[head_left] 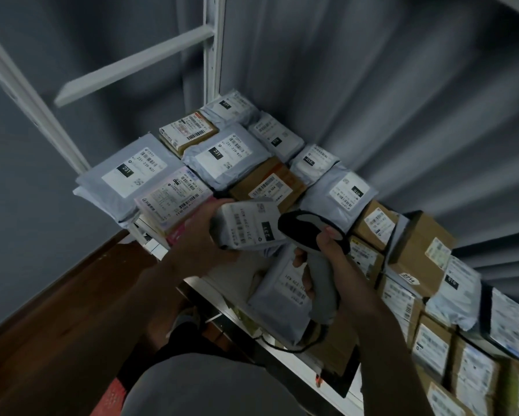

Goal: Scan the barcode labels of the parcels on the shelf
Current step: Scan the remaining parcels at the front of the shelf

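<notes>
A small grey parcel (246, 225) is held above the front edge of the shelf (210, 285), label side up, its white barcode label (247, 222) marked 231. The left hand (202, 235) forms the grip on its left end, fingers curled beneath and thumb over the top edge. The right hand (331, 265) is wrapped round the grey handle of a barcode scanner (310, 232); the scanner's dark head sits just beside the parcel's right end, touching or nearly so. A black cable (282, 345) hangs from the handle base.

Directly below the hands, another grey mailer (277, 291) lies near the front edge of the shelf. Toward the shelf's left end lie 2 grey mailers labelled 231 (126, 172) and a pink-edged parcel (174, 199). Brown cartons (420, 250) and further labelled boxes fill the right side. A white upright post (213, 49) stands at the back left corner.
</notes>
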